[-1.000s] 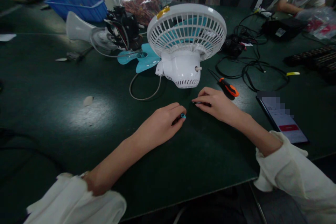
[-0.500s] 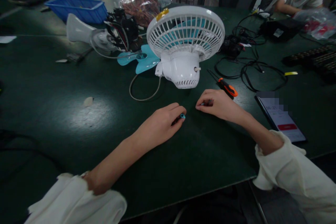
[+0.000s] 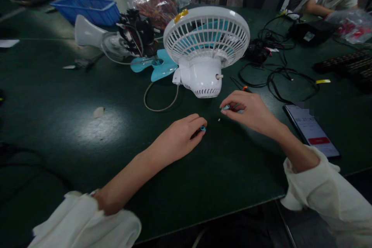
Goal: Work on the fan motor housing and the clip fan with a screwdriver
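Observation:
My left hand (image 3: 186,133) rests on the green table, closed around a small blue tube-like piece; the round, hollow-looking end (image 3: 202,128) shows between thumb and forefinger. To its right, my right hand (image 3: 250,110) pinches a small light-blue piece (image 3: 226,107) whose kind I cannot make out. A tiny white bit (image 3: 219,119) lies on the table between the hands. Just beyond them stands a white fan head (image 3: 200,75) with a grille and blue blades inside. A screwdriver (image 3: 245,89) is mostly hidden behind my right hand.
A loose blue fan blade (image 3: 164,66) and a second fan's white base (image 3: 88,33) lie left of the fan. Farther back are a blue bin (image 3: 87,11) and a bag of wires (image 3: 158,6). Black cables (image 3: 276,81) and a phone (image 3: 312,130) lie right; another person sits beyond.
My right hand has moved slightly away from me and right, covering most of the screwdriver. Its light-blue piece shows more, and the white bit is now visible. My left hand stays put.

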Demonstrator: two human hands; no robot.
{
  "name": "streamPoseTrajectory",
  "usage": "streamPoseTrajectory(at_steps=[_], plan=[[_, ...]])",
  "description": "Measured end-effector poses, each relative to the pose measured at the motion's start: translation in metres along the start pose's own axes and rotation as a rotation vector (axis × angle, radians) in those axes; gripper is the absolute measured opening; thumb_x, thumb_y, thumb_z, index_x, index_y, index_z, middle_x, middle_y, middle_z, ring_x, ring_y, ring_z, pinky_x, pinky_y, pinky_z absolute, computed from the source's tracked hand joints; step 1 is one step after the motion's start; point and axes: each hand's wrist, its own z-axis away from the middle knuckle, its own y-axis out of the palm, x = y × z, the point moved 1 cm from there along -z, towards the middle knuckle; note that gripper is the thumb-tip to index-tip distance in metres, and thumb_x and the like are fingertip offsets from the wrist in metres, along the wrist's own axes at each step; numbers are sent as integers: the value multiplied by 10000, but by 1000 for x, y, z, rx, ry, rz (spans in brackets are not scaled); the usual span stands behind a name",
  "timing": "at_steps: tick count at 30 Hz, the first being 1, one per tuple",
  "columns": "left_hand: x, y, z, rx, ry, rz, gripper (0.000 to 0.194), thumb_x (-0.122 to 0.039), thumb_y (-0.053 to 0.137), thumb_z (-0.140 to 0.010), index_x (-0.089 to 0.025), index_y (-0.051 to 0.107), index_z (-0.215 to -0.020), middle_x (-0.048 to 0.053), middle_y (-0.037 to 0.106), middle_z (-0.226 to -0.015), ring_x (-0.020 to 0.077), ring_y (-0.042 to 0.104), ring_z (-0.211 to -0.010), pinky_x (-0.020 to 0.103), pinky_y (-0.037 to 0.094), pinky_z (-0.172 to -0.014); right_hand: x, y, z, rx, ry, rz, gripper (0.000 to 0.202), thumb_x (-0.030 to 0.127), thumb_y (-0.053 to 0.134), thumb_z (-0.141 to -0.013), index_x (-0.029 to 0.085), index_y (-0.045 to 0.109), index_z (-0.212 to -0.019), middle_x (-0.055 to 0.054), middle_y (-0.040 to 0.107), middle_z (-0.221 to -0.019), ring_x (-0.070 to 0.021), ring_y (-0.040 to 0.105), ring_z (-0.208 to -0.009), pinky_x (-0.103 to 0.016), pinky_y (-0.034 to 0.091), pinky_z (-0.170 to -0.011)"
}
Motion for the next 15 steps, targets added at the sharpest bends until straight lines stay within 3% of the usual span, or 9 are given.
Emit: streamPoseTrajectory(at_steps=[5, 15], plan=[[0, 0, 0, 0, 13, -6, 174, -208, 431, -905, -183, 581, -990, 31, 569, -912, 125, 555, -748, 245, 426, -622, 8, -1, 2, 113, -88, 25, 158, 120, 575, -838, 196, 695, -908, -42, 660, -941, -146, 628, -791, -265, 515, -704], [0, 2, 0, -11, 10, -4, 159, -214, 435, -914, -193, 572, -992, 20, 562, -899, 127, 562, -755, 249, 420, -630, 1, 19, 0, 204, -89, 110, 166, 81, 575, -830, 151, 704, -907, -38, 606, -842, -115, 579, -701, -238, 453, -638]])
